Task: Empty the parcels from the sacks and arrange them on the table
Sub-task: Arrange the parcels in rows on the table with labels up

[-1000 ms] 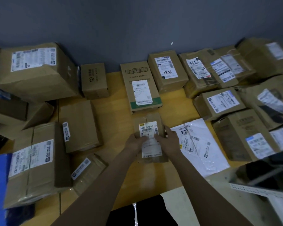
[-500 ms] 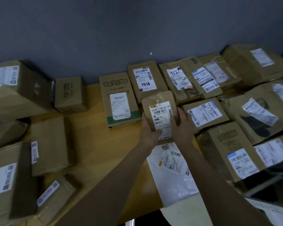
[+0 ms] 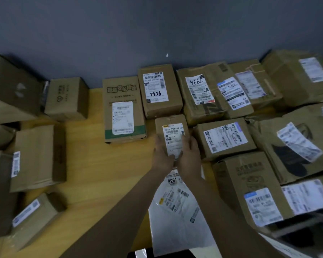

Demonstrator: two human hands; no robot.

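Left hand (image 3: 161,155) and right hand (image 3: 189,157), 2 total, both grip 1 small brown cardboard parcel with a white label (image 3: 172,135), one hand on each side of it. The parcel sits in the gap between 1 tall brown box with a green stripe (image 3: 122,108) and 1 flat brown labelled box (image 3: 224,138), just in front of 1 brown box marked 7436 (image 3: 159,90). Can't tell if it touches the yellow wooden worktop (image 3: 86,164). 1 white plastic mailer bag (image 3: 175,211) lies under the forearms. Over a dozen other brown boxes around; the exact count is unclear at the frame edges.
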